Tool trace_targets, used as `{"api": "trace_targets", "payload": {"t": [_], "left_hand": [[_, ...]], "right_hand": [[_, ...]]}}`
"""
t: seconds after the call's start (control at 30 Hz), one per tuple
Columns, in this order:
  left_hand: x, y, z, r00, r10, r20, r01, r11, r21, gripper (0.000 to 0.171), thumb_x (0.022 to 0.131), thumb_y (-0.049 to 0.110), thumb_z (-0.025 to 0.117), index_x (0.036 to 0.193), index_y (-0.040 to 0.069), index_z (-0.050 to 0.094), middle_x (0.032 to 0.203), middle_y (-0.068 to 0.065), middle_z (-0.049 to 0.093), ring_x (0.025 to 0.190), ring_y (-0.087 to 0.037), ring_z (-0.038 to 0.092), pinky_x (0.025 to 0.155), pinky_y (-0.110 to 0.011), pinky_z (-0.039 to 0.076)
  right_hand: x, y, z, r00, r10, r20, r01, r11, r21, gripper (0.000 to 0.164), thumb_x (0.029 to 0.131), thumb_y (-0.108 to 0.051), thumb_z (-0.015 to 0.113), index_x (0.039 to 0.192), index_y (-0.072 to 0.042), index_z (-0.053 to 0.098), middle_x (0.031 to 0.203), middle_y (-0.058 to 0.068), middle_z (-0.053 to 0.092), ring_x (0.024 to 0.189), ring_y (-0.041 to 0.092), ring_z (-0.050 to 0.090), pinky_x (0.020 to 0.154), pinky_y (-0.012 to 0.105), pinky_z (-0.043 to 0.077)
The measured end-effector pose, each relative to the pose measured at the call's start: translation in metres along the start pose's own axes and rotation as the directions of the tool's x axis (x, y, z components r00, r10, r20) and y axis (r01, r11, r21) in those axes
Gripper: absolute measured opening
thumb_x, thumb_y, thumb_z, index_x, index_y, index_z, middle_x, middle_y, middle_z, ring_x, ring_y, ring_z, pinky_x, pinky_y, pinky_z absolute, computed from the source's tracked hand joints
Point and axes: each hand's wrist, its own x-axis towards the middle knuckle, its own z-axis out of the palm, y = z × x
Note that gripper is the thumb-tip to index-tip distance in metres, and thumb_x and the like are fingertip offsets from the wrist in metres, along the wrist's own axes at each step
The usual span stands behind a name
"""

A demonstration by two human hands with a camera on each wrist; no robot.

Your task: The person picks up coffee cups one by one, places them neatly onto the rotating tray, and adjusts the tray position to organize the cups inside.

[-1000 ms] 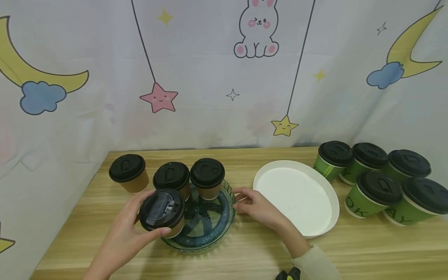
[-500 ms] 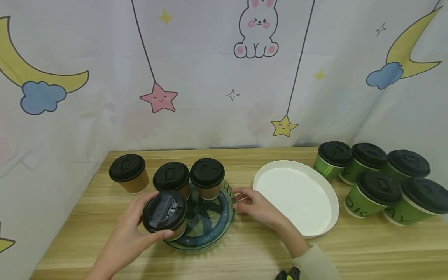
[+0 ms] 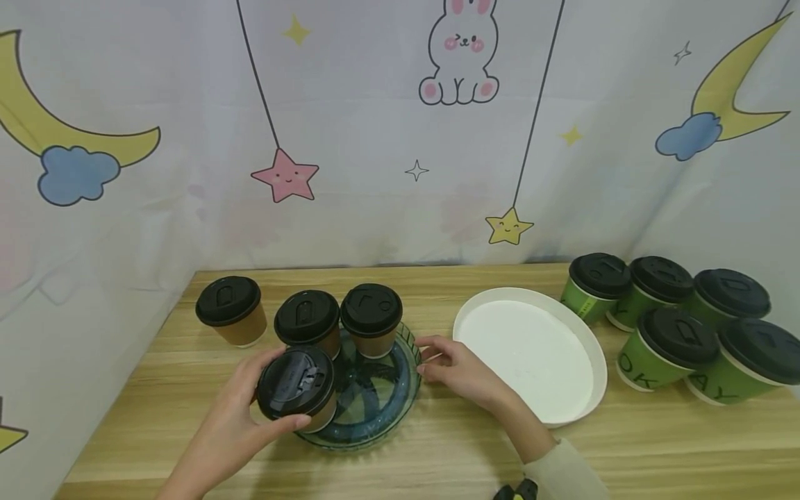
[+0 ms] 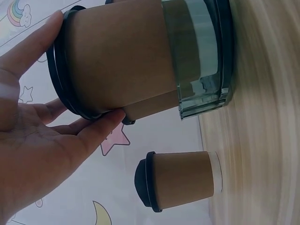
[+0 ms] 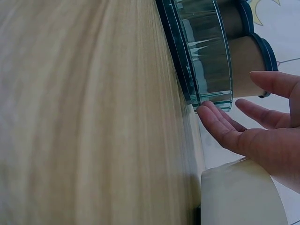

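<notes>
My left hand (image 3: 240,410) grips a brown paper coffee cup (image 4: 117,56) around its black lid (image 3: 296,382), thumb on the near side. The cup is upright, and its lower part shows through the wall of a clear greenish glass dish (image 3: 369,430). Two similar coffee cups, one at the left (image 3: 306,316) and one at the right (image 3: 371,316), stand in the dish's back part. With loosely bent fingers, my right hand (image 3: 459,368) has its fingertips at the dish's right rim. In the right wrist view the fingers (image 5: 218,124) meet the glass wall.
Another brown cup (image 3: 231,309) stands on the wooden table (image 3: 156,417) at the back left. A round white tray (image 3: 531,354) lies right of the dish. Several green lidded cups (image 3: 646,357) stand at the far right. A printed curtain (image 3: 369,125) hangs behind.
My left hand has shifted the coffee cup slightly right and toward me over the dish. My right hand has stayed at the rim.
</notes>
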Motion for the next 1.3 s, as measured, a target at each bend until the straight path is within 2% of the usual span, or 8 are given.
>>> {"api": "trace_targets", "payload": {"t": [1.03,1.3], "left_hand": [[0.0002,-0.004,0.0009,1.0,0.0,0.013,0.0,1.0,-0.01,0.091,0.066,0.039,0.079,0.137,0.007,0.033,0.136,-0.018,0.035,0.122,-0.039,0.034,0.088,-0.061,0.035],[0.0003,-0.0043,0.0002,1.0,-0.002,0.022,0.002,1.0,-0.029,0.09,0.067,0.038,0.079,0.138,0.008,0.032,0.137,-0.018,0.034,0.122,-0.039,0.035,0.087,-0.06,0.037]], "right_hand": [[-0.0009,-0.0002,0.0002,1.0,-0.021,0.005,0.021,1.0,-0.004,0.046,0.089,-0.01,0.058,0.13,0.006,0.044,0.112,0.021,0.051,0.096,0.026,0.058,0.078,0.039,0.05],[-0.0004,0.0008,0.0004,1.0,-0.016,-0.001,0.016,1.0,-0.006,0.046,0.088,-0.009,0.059,0.129,0.006,0.044,0.112,0.021,0.051,0.096,0.025,0.058,0.078,0.038,0.05]]}}
